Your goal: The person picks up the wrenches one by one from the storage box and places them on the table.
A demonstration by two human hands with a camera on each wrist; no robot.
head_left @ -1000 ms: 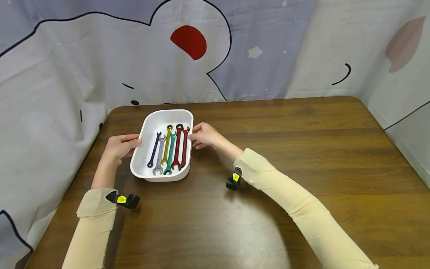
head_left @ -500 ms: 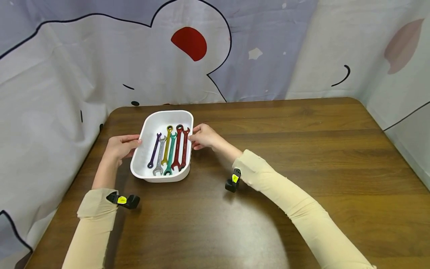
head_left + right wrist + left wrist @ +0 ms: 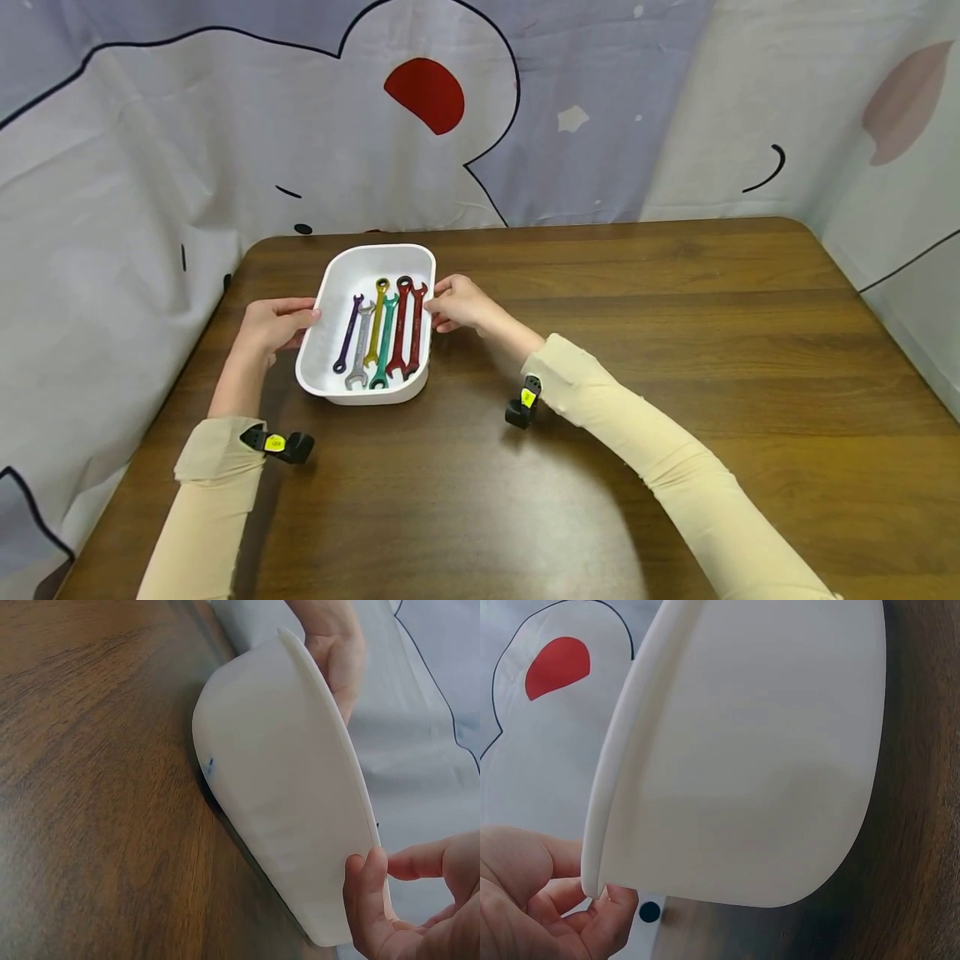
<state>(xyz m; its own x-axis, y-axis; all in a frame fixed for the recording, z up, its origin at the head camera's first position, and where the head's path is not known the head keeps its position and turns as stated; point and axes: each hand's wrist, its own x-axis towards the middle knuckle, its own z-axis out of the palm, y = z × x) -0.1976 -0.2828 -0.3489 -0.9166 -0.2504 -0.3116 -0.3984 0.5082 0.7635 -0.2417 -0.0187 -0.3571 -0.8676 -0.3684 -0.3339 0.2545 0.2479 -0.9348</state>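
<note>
A white plastic tub [image 3: 378, 399] stands at the back left of the table, with several combination wrenches lying side by side in it. From left to right come a purple wrench [image 3: 348, 335], a silver wrench [image 3: 362, 346], a yellow wrench [image 3: 377, 323], a green wrench [image 3: 385, 340] and two red ones [image 3: 401, 325]. My left hand [image 3: 272, 327] pinches the tub's left rim, thumb on top and fingers beneath. On the opposite rim, my right hand [image 3: 461, 303] pinches the same way, as the right wrist view shows. Whether the tub's base touches the table I cannot tell.
The brown wooden table [image 3: 675, 367] stretches far to the right of the tub. A patterned cloth [image 3: 600, 108] hangs behind it and down the left side. Each sleeve carries a small black wrist camera [image 3: 288, 447].
The view shifts very slightly. Both hands keep their hold on the tub's rims, and the wrenches lie as before.
</note>
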